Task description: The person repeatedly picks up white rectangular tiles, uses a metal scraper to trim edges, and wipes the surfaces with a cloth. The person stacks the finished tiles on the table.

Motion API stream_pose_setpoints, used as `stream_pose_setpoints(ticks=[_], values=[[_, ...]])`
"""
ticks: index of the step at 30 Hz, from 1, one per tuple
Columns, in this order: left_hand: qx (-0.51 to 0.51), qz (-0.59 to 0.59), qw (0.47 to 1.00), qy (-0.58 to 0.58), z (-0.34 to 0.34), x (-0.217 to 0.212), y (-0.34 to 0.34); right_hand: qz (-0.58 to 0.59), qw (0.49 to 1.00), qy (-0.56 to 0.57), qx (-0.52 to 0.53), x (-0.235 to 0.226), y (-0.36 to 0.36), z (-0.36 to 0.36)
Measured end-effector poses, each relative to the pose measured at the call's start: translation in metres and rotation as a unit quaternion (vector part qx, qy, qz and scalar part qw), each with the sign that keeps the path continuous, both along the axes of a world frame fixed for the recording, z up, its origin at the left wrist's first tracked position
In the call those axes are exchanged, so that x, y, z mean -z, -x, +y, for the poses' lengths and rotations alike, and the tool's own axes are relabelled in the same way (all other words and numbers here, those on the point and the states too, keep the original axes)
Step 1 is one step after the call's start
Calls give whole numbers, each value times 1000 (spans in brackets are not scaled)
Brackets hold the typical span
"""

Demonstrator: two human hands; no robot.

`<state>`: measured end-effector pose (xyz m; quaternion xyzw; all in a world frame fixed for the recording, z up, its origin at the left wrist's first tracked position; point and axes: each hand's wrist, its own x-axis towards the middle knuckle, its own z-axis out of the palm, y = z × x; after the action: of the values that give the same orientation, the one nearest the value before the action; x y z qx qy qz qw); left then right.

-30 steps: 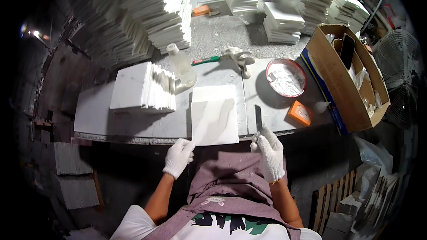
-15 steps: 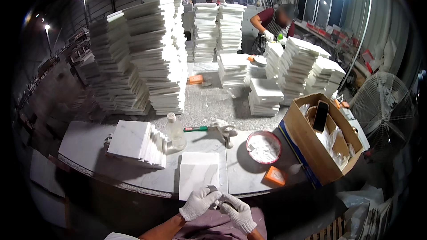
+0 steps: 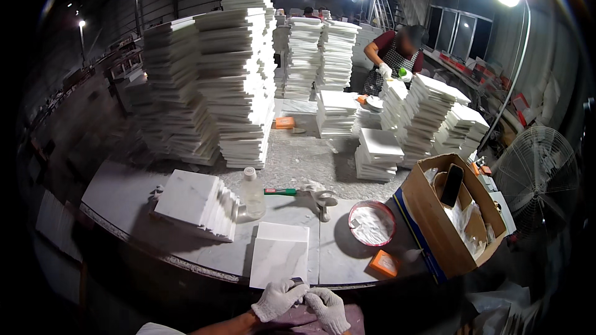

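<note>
Both my hands wear white knitted gloves and meet at the table's front edge. My left hand (image 3: 279,301) pinches a small flat dark-grey piece (image 3: 298,281); its exact kind is not clear. Against it press the closed fingers of my right hand (image 3: 328,311); part of the piece is hidden between the gloves. Just beyond lie white marble-look tiles (image 3: 279,257), one overlapping another, close to the front edge. To their left a short stack of tiles (image 3: 195,201) leans over, with a clear plastic bottle (image 3: 251,195) beside it.
A green-handled tool (image 3: 280,192), a red-rimmed bowl of white paste (image 3: 372,223) and an orange box (image 3: 385,263) lie around. Right stands a cardboard carton (image 3: 428,211) with a phone (image 3: 452,185) on it. Tall tile stacks (image 3: 236,87) rise behind; a co-worker (image 3: 397,56) bends over farther stacks.
The whole view has shifted, so the table and stacks appear lower and slightly right. My hands stay together on the small dark piece, a little lower in view.
</note>
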<state>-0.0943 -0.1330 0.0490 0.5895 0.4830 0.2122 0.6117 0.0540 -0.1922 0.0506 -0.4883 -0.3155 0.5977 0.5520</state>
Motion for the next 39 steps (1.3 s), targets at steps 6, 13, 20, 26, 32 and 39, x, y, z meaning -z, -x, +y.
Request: stream_pose_setpoints(ticks=[6, 13, 20, 26, 32, 39], values=[[3, -20, 1000, -4, -1, 41, 5, -17, 1000, 0, -7, 11, 2, -3], [9, -10, 1000, -6, -3, 33, 2, -43, 998, 6, -42, 5, -5, -3], [-46, -140, 988, 36, 1, 7, 2, 23, 999, 19, 13, 5, -3, -5], [-46, -136, 989, 45, 11, -3, -3, 31, 997, 69, -8, 34, -24, -19], [-27, -149, 987, 49, 4, 15, -3, -27, 998, 55, -10, 33, -28, -21], [-18, -122, 991, 53, 9, 6, -2, -28, 996, 77, -34, 30, -34, -19]])
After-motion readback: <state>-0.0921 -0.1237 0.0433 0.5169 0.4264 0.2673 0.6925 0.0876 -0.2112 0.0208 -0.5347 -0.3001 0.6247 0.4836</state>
